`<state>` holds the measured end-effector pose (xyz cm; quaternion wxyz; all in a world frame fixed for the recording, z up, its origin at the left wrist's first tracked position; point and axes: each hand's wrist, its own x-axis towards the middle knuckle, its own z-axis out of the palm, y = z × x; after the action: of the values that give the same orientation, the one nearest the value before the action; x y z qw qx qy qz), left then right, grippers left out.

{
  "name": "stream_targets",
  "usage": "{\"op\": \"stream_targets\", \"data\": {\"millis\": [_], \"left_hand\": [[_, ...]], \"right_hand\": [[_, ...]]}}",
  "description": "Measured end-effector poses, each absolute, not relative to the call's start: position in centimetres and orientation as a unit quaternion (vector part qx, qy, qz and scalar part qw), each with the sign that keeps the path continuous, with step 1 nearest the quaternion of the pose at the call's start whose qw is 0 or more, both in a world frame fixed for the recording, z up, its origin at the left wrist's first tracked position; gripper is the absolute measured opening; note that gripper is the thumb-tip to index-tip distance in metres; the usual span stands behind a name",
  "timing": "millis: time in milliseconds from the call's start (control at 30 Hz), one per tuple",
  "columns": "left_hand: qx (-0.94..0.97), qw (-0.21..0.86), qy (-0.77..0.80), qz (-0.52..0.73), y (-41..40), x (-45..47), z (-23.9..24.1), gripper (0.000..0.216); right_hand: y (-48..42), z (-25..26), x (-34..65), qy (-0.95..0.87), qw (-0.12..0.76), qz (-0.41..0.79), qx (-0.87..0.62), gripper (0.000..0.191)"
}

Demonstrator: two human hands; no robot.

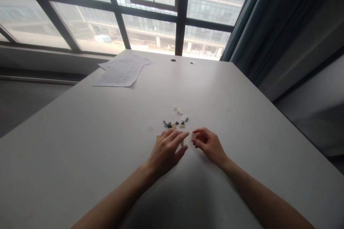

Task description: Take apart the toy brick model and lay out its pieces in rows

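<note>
My left hand (168, 148) is curled around a small white and grey toy brick piece (185, 141), which shows between its thumb and index finger. Facing it across a narrow gap, my right hand (209, 144) pinches a white toy brick (193, 136) between thumb and fingertips. A tan brick (158, 137) peeks out at the left edge of my left hand, partly covered. Just beyond the hands lie loose dark grey bricks (169, 125), a tan brick (182, 126) and small black pieces (177, 123). Farther back are white bricks (184, 118).
The white table (228, 103) stretches toward the windows (153, 32). Printed papers (120, 73) lie at its far left, and two round holes, one being a dark cable hole (173, 60), sit near the far edge. A dark curtain (252, 18) hangs at the right.
</note>
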<state>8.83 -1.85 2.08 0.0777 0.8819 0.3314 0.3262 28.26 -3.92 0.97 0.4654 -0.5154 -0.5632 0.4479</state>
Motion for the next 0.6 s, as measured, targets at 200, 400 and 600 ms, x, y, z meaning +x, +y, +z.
{"op": "stream_targets", "data": {"millis": [200,400,600], "left_hand": [[0.942,-0.007,0.27,0.199,-2.6,7.6,1.3,0.025],[0.957,-0.04,0.232,0.167,-3.0,7.8,0.6,0.029],[0.953,-0.055,0.248,0.163,-2.8,7.6,0.3,0.037]], "right_hand": [[-2.9,0.9,29.7,-0.674,0.332,0.301,-0.588,0.019],[-2.7,1.1,29.2,-0.733,0.262,0.221,-0.587,0.022],[-3.0,0.7,29.3,-0.75,0.248,0.189,-0.584,0.028]]}}
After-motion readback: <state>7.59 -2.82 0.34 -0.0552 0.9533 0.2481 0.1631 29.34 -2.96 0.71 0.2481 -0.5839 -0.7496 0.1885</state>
